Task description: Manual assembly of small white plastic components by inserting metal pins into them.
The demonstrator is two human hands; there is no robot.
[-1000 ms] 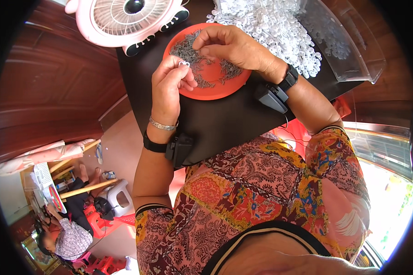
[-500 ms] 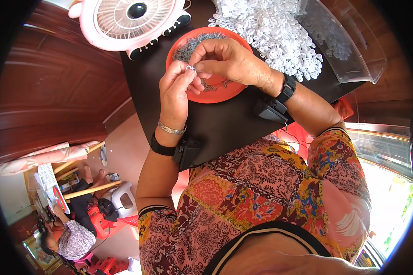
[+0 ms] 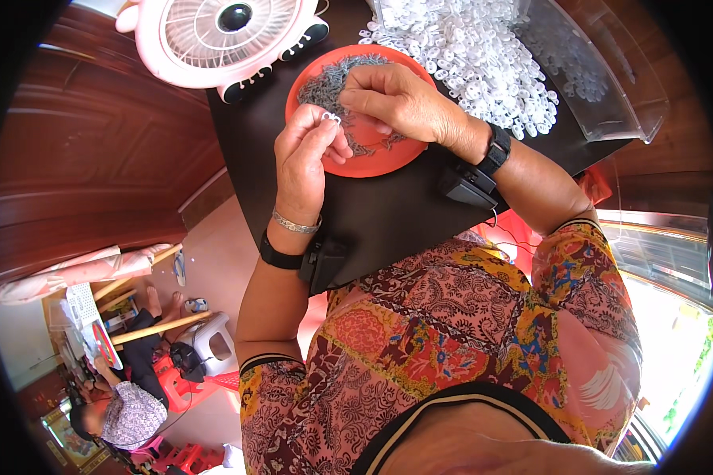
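Note:
Between thumb and forefinger, my left hand [image 3: 303,150] pinches a small white looped plastic piece [image 3: 331,118] above the near left part of a round orange-red tray [image 3: 408,158]. Small grey pins [image 3: 325,85], perhaps nails or screws, lie heaped in that tray. My right hand [image 3: 396,101] hovers over the same tray, a short way right of the left hand. Its thumb and forefinger are closed together; whatever they hold is too small or hidden to make out. Beyond it, to the right, spreads a big pile of similar white plastic pieces [image 3: 483,71].
A pink and white fan [image 3: 214,75] stands at the table's far left. A clear plastic bin [image 3: 610,87] lies at the far right, beside the white pile. The dark table [image 3: 372,229] ends close to my body. Another person [image 3: 135,412] sits at lower left, away from the table.
My right hand has drawn away from the white piece, slightly right and up, leaving a gap between the hands. The left hand keeps its pinch in the same place.

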